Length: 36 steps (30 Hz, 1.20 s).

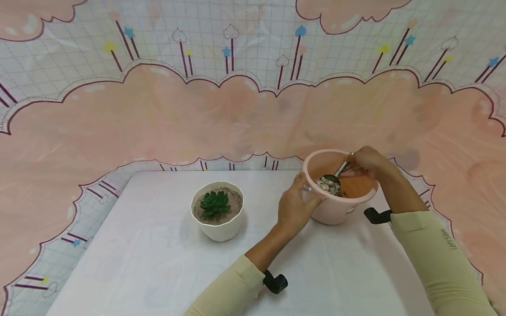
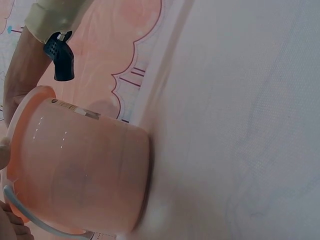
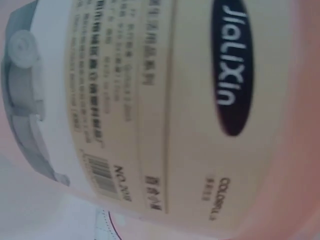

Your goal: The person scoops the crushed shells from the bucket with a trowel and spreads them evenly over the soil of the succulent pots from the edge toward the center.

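Note:
At the right of the table stands a pink plastic bucket point(image 1: 332, 213), its side filling much of the left wrist view. My left hand point(image 1: 294, 206) grips its near left rim, the thumb laid along the edge. Inside the bucket mouth my right hand point(image 1: 367, 162) holds a metal spoon point(image 1: 343, 167) by its handle, bowl tilted down to the left. Pale small stones point(image 1: 329, 186) show at the spoon's bowl, which is partly hidden. A printed label point(image 3: 195, 115) on the bucket fills the right wrist view.
Left of the bucket sits a white faceted pot point(image 1: 221, 231) with grey-brown soil and a green succulent point(image 1: 215, 203). The bucket's grey bail handle point(image 2: 37, 220) hangs at its side. A white table point(image 1: 150, 254) lies beneath, with a patterned pink curtain point(image 1: 197, 118) behind.

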Motion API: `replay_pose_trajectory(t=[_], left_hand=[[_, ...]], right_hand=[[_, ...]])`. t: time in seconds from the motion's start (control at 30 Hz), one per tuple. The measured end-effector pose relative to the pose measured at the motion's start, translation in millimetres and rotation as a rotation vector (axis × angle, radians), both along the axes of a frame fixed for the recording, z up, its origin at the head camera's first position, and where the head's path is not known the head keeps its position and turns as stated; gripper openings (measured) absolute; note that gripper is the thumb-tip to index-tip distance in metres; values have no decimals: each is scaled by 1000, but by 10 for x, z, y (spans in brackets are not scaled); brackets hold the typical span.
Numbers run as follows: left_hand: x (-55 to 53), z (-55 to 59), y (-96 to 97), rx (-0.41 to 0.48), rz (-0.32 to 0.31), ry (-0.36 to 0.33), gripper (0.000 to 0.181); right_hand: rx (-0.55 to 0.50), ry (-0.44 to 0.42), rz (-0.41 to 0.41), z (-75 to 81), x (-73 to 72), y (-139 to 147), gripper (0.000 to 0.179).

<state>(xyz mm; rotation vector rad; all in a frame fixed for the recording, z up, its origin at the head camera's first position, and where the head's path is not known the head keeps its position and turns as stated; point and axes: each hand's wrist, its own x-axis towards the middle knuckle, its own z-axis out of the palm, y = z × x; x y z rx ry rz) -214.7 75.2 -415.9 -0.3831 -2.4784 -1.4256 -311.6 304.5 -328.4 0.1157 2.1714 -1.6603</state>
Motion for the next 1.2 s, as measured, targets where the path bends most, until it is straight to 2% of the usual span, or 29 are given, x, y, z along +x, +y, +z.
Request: replay_pose_trajectory(t=[0.3,0.53,0.77,1.07,1.2], left_hand=[[-9,-19,-18,-1,-8,31,87],[-3,3,-12,-9,-7,23,86],[-19,8,-15,-11,5,22,85],[-23,-4,-18,-4,1,28,86],[-29,-15,-21,-5,-2,38,86]], right_hand=[[-85,1,-79,11,44,19,24],[-118,-7,-142,11,51,56,29],[-192,-55,-194,50,53,100,30],[-300,-102,-228,87,61,160,43],[-331,-105,-233,83,72,201,43]])
